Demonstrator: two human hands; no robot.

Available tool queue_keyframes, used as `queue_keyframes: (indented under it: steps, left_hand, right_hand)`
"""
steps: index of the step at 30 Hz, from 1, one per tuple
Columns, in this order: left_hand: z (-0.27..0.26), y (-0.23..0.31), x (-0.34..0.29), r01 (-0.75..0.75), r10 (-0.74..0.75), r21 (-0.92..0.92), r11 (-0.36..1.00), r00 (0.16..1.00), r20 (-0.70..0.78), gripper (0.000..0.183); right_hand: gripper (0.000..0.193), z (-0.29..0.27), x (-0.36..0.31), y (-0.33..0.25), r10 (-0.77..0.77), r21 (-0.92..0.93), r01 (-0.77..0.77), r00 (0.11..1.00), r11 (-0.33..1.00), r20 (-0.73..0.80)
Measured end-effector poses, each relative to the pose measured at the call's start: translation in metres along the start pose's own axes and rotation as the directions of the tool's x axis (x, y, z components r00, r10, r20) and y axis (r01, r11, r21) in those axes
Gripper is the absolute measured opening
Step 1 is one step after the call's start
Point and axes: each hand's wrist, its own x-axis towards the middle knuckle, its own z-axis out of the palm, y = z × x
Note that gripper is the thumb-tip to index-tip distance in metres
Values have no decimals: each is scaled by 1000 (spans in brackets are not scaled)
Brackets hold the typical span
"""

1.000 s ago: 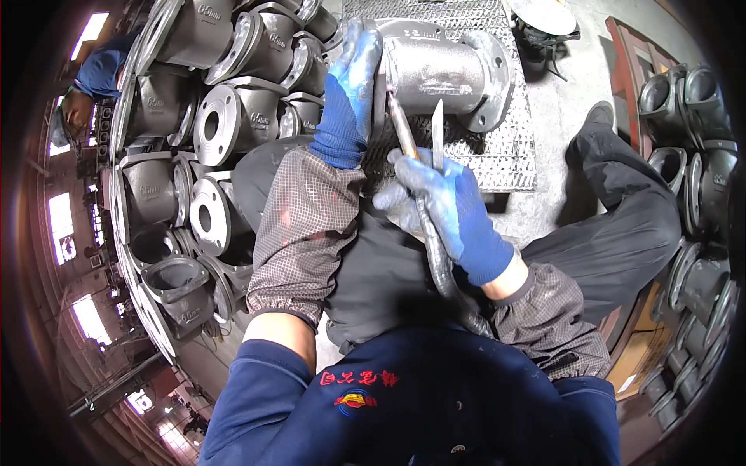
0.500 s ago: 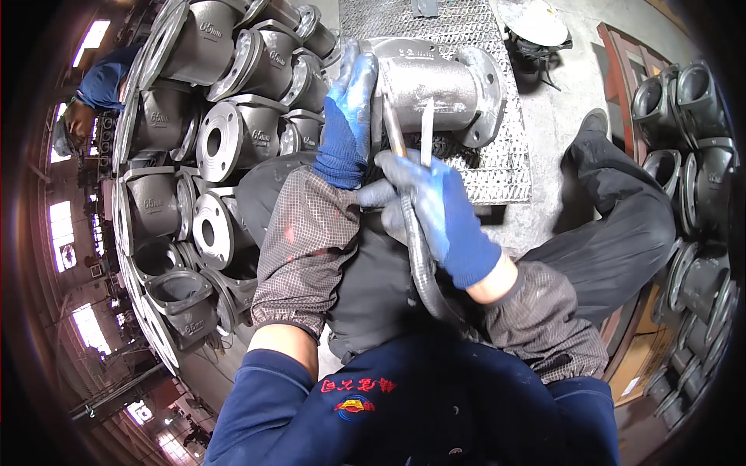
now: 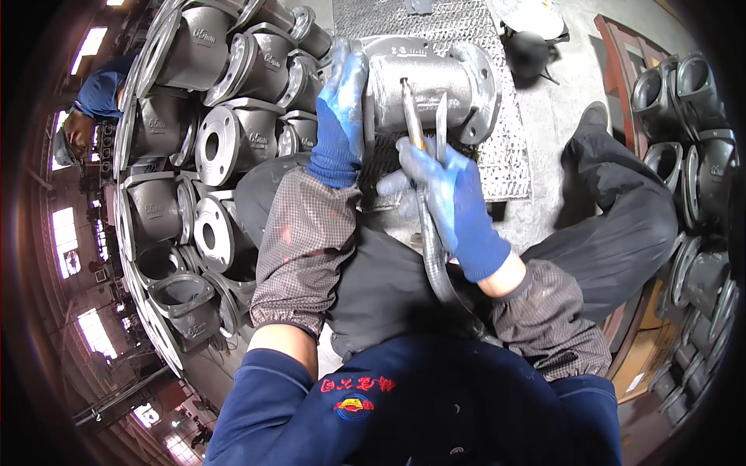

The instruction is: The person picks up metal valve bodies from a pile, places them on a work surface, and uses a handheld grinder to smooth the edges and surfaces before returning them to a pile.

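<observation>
A grey flanged metal casting (image 3: 431, 92) lies on its side in front of me. My left hand (image 3: 343, 105), in a blue coated glove, is pressed flat with straight fingers against its left flange. My gloved right hand (image 3: 449, 194) is closed around a slim pen-shaped tool (image 3: 413, 116), whose tip meets a small dark spot on the casting's side. From the tool's back end a dark flexible hose (image 3: 429, 252) curves toward my lap. A pale, pointed flat strip (image 3: 441, 124), perhaps a file or scraper, also sticks up from the right hand.
Stacked similar castings (image 3: 252, 144) rise close on my left, with more castings (image 3: 709, 179) along the right. Beneath the work lies a patterned metal mat (image 3: 509, 167). A round-topped stool (image 3: 532, 19) stands at the far right. Another person (image 3: 101, 89) is at the far left.
My right hand has moved slightly right, and the tool tip has shifted from near the left flange onto the casting's side. The casting and left hand have shifted slightly left.
</observation>
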Motion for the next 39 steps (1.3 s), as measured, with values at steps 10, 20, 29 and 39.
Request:
queue_keyframes:
  steps: [10,20,29,39]
  left_hand:
    - [-14,-17,4,-461,489,655,599,858,156,34]
    - [-21,-4,-19,-364,289,430,826,929,231,43]
    - [-18,-6,-5,-383,348,548,744,922,171,25]
    - [-15,-30,22,-629,584,639,443,743,327,48]
  right_hand:
    - [29,21,9,-22,140,166,-177,967,970,211]
    - [24,15,15,-25,220,219,-290,929,932,296]
    - [29,-27,-18,-5,298,-45,-297,922,954,245]
    - [40,-122,79,-94,-520,-563,301,807,770,-280]
